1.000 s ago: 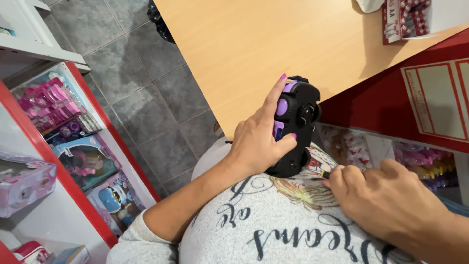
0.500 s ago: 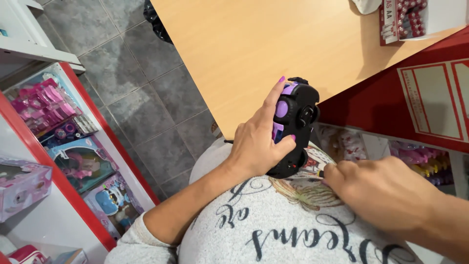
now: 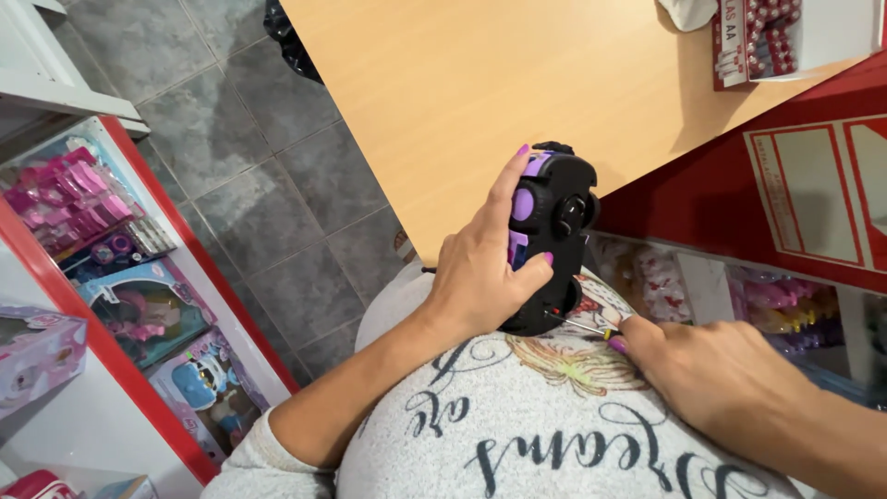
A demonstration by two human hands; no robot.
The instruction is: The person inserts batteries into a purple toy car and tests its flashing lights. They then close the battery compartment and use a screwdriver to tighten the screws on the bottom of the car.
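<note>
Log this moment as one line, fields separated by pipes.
left hand: grips black-and-purple toy car, underside up | right hand: holds small screwdriver, tip at car's underside | wooden table beyond

Boxed toys [image 3: 139,310] fill red-edged shelves [image 3: 111,319] beside a wooden table [image 3: 517,83] over grey tiled floor [image 3: 249,185].

pink toy boxes [image 3: 120,305] on shelf, red-white battery pack [image 3: 753,42] on table
</note>
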